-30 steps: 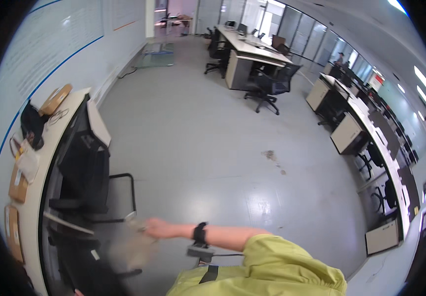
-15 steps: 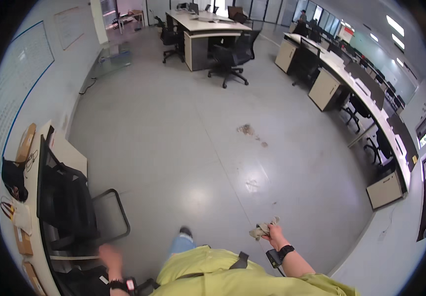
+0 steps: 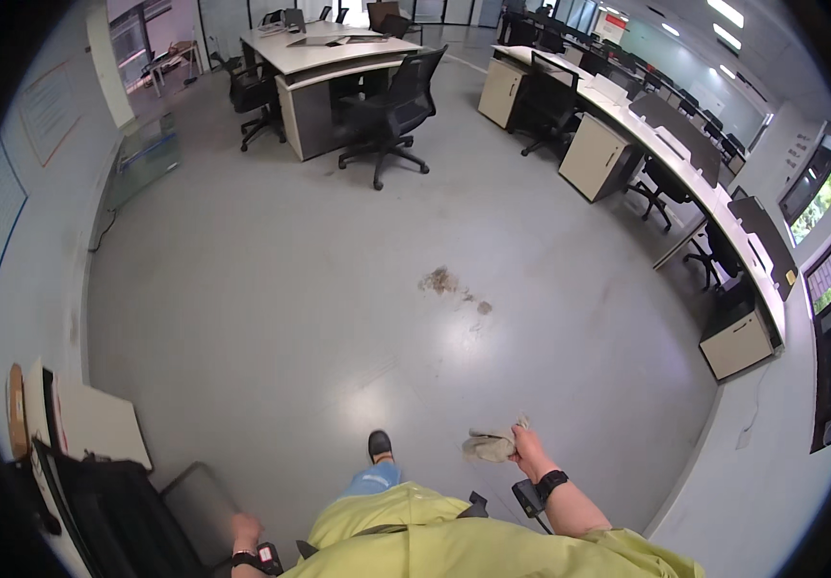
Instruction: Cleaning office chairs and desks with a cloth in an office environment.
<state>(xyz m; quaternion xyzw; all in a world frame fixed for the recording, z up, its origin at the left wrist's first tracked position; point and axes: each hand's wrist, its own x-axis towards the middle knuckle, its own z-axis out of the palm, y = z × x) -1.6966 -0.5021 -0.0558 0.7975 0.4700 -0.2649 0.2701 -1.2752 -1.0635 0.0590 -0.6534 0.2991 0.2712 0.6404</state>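
Note:
A crumpled beige-grey cloth (image 3: 489, 446) hangs from my right hand (image 3: 528, 453), whose fingers are closed on one end of it. Beneath the cloth is the grey floor (image 3: 319, 318). My left hand (image 3: 247, 529) is low at the left, close to the curved frame of a black chair (image 3: 112, 511). Its fingers look curled, with nothing seen in them. Each wrist wears a black strap with a small device. Farther ahead on the floor lies a brown dirty patch (image 3: 441, 280), with a smaller spot (image 3: 484, 308) beside it.
Ahead on the left stands a white desk (image 3: 324, 60) with a black swivel chair (image 3: 398, 116). A long row of desks with a pale cabinet (image 3: 597, 157) runs along the right. A wall with boards (image 3: 48, 111) borders the left, and a windowed wall (image 3: 724, 482) the right.
My view has moved forward: the black chair and left desk have slid back and down, and the dirty patch is closer. My right hand still grips the cloth, which now hangs more spread out.

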